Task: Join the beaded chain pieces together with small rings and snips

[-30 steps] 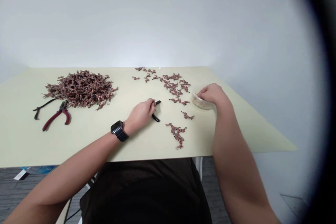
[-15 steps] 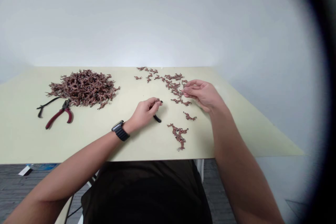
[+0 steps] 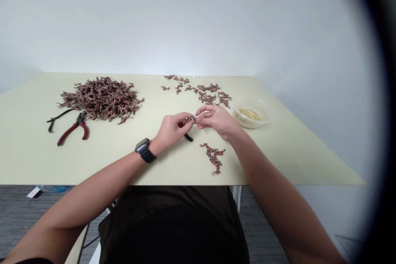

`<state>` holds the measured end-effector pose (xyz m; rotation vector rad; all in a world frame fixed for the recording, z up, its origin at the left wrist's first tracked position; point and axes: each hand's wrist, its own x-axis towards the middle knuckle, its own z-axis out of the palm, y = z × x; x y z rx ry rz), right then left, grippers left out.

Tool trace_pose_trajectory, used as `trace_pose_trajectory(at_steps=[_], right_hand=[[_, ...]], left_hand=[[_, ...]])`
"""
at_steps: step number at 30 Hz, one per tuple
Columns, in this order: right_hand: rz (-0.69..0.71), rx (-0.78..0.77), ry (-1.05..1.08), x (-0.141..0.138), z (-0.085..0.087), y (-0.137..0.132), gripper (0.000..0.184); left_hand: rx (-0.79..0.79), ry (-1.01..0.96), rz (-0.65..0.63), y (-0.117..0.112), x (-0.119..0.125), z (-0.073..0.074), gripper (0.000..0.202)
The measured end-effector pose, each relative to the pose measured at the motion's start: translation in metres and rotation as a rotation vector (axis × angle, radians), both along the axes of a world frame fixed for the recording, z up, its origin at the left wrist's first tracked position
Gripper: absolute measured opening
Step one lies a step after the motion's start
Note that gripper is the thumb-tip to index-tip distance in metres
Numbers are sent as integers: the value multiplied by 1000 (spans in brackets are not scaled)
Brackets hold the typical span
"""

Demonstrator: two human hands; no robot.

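Bright, even, diffuse light, source not in frame. Wall [image 3: 154, 20] close to blown out across the upper middle of the frame. Only soft, faint shadows, under the left hand [image 3: 171, 128] and right hand [image 3: 215, 120]. No hard glare on the surface [image 3: 93, 161]. Fisheye bend toward the edges, heavy black vignette down the right side. Mild softness overall, fine detail mushy.

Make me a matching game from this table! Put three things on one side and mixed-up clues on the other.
Things:
1. Pliers
2. Clear plastic bowl
3. Black watch

Clues:
A. On the left wrist
B. Has red handles
C. Has gold bits inside

Right pairs: 1-B, 2-C, 3-A
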<state>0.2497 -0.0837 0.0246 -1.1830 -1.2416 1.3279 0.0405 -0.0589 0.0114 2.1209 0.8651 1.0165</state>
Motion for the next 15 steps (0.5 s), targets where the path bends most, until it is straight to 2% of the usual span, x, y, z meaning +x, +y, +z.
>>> trace_pose_trajectory(at_steps=[5,10,15], right_hand=[[10,-20,-3,-1,-4,1,41],[72,-74,-35,1,-2,1,38],[58,-28,-94,-3,-1,-1,21]], left_hand=[[43,79,-31,0,-1,6,24],[32,63,25,0,-1,7,28],[34,64,43,1,-1,5,27]])
